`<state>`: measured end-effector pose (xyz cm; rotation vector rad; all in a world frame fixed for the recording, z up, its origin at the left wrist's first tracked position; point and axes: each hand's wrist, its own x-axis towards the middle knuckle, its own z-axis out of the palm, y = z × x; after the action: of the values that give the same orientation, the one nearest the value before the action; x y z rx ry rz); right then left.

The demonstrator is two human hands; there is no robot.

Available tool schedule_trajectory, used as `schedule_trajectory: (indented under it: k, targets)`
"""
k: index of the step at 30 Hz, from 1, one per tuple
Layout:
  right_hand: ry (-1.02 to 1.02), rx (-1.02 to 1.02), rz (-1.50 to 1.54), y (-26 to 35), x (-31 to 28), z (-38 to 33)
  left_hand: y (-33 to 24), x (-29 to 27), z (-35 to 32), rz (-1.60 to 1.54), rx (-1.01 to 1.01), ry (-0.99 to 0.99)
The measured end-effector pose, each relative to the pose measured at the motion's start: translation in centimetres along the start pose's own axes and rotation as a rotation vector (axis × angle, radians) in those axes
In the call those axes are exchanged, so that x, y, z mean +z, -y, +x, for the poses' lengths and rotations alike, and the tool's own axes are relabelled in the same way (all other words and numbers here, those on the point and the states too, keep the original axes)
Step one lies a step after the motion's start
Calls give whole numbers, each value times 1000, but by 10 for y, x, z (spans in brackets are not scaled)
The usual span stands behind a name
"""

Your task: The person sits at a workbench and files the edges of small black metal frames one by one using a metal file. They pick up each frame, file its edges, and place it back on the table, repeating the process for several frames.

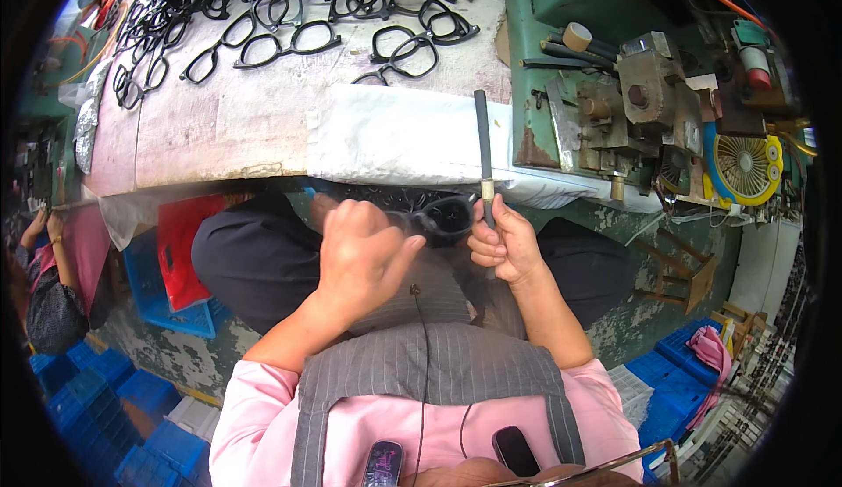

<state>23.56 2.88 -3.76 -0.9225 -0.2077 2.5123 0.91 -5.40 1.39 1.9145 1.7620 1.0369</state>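
Note:
My right hand (507, 243) is closed around a slim dark grey rod (483, 136) with a pale band near its grip; the rod stands upright in view, its far end over the white cloth (395, 136). Just left of those fingers, a black eyeglass frame (447, 215) hangs over my lap, blurred; whether the right fingers also pinch it is unclear. My left hand (360, 250) is raised beside the frame, back of the hand showing and thumb pointing right. Its other fingers are bent away and smeared by motion, so any hold is hidden.
Many black eyeglass frames (289, 44) lie heaped at the worktable's back (202, 141). To the right stand a green machine (561, 101) with metal fixtures and a yellow-blue fan (745, 167). Blue crates (167, 447) and a wooden stool (680, 272) stand lower down. Another person (57, 285) sits at far left.

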Motion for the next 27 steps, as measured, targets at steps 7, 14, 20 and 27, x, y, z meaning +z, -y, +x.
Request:
schedule_trajectory:
  k: [7,14,20,27]
  targets:
    - [109,27,77,1,-18,7,5,7,0,179,3,-70]
    - [149,17,32,1,-25,11,33,-5,61,277,106,-247]
    - [118,-26,-33,0,-24,13,58,3,117,588,-57,-289]
    - [41,-129,-160,-7,-24,13,72,-6,140,680,-214,45]
